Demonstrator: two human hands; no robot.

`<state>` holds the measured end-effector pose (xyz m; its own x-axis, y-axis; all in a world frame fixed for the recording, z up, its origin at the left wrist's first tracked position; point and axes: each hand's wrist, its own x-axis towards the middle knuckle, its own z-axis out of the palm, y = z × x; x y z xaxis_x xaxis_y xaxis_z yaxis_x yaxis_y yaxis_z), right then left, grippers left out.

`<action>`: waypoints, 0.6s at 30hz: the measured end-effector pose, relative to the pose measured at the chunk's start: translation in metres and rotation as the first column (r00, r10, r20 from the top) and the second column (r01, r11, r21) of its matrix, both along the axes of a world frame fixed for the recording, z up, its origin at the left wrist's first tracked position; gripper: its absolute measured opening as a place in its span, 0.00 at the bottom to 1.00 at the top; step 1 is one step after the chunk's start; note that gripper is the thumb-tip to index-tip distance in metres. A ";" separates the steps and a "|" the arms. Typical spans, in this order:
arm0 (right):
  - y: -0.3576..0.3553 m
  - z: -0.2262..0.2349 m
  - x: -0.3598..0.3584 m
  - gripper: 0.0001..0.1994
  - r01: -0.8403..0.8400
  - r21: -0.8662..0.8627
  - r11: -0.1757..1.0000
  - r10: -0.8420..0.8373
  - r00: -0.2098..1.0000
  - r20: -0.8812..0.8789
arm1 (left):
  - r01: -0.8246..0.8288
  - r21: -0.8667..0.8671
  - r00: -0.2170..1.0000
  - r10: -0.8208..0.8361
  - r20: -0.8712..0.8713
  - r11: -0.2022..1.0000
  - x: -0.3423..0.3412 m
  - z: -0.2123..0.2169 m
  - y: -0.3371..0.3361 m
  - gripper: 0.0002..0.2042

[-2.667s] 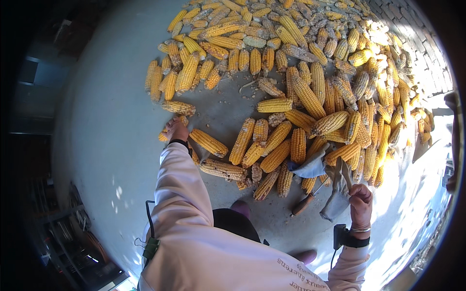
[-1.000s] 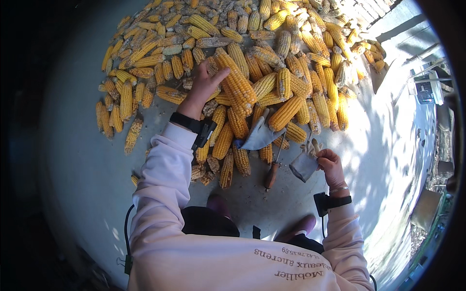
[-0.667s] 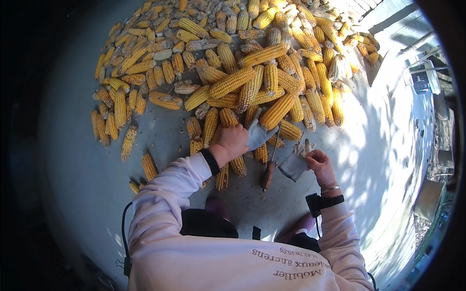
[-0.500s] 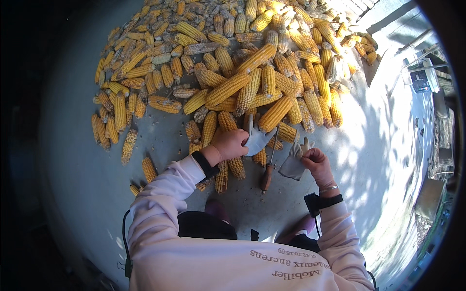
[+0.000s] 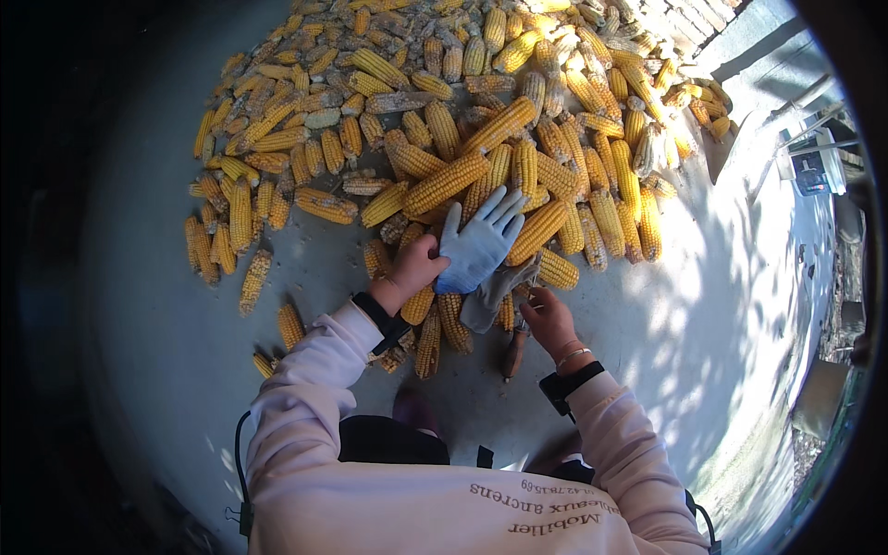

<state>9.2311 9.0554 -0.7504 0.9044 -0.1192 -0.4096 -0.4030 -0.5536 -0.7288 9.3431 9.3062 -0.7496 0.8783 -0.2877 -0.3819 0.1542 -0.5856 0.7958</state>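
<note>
My left hand (image 5: 416, 266) grips the cuff of a pale blue work glove (image 5: 479, 242) that lies spread over yellow corn cobs, fingers pointing away from me. My right hand (image 5: 548, 317) pinches a second, grey glove (image 5: 490, 298) lying just below the blue one. A dark brown bare cob (image 5: 514, 351) lies on the concrete beside my right wrist. A large heap of dried corn cobs (image 5: 481, 120) spreads ahead of both hands. I wear pale pink sleeves and a dark band on each wrist.
Loose cobs (image 5: 236, 236) trail off to the left over the grey concrete floor (image 5: 166, 351). A brick wall edge (image 5: 689, 23) runs at the top right. Tree shadow and sunlight fall on the floor at the right (image 5: 740, 305).
My left hand pulled back from the far cobs to the blue glove and took hold of it. My right hand moved in toward the grey glove.
</note>
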 end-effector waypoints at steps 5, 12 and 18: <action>-0.018 -0.025 -0.021 0.16 -0.088 -0.174 0.981 0.060 0.985 -0.164 | 0.042 -0.133 0.993 -0.056 -0.104 0.990 -0.006 -0.011 0.005 0.12; -0.009 -0.063 -0.019 0.12 -0.077 0.049 0.996 0.090 0.923 -0.375 | 0.247 0.153 0.954 -0.268 0.133 0.957 -0.001 -0.005 -0.010 0.19; -0.002 -0.070 -0.015 0.19 -0.289 -0.185 0.939 0.244 0.941 -0.233 | 0.213 0.219 0.965 -0.241 0.107 0.952 -0.001 -0.002 -0.018 0.18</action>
